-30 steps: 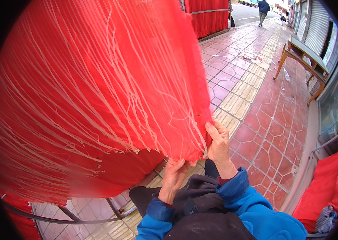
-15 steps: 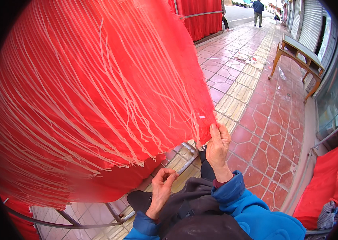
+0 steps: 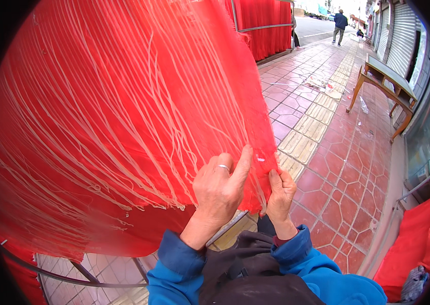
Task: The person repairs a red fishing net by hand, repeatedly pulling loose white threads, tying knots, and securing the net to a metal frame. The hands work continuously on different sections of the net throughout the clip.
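Note:
A large red cloth (image 3: 113, 96) hangs on the left, with long pale threads (image 3: 149, 101) running down its face. Between thumb and fingers, my right hand (image 3: 281, 195) pinches the cloth's right edge near its lower corner. Against the face, just left of that corner, lies my left hand (image 3: 219, 185), its back toward me and a ring on one finger. Its index finger is stretched out, touching or very near the threads; the other fingers are bent, their tips and the thumb hidden. A small white speck (image 3: 261, 159) shows on the cloth between the hands.
A metal frame (image 3: 88, 284) curves below the cloth. More red cloth hangs on a rack (image 3: 266, 25) ahead and lies at lower right (image 3: 411, 239). A wooden table (image 3: 385, 81) stands by the shopfronts. Litter (image 3: 323, 86) lies on the tiled pavement; a person (image 3: 339, 25) is farther off.
My left hand has moved up and right from below the cloth onto its threads, and its index finger has straightened. The right hand keeps its pinch on the edge.

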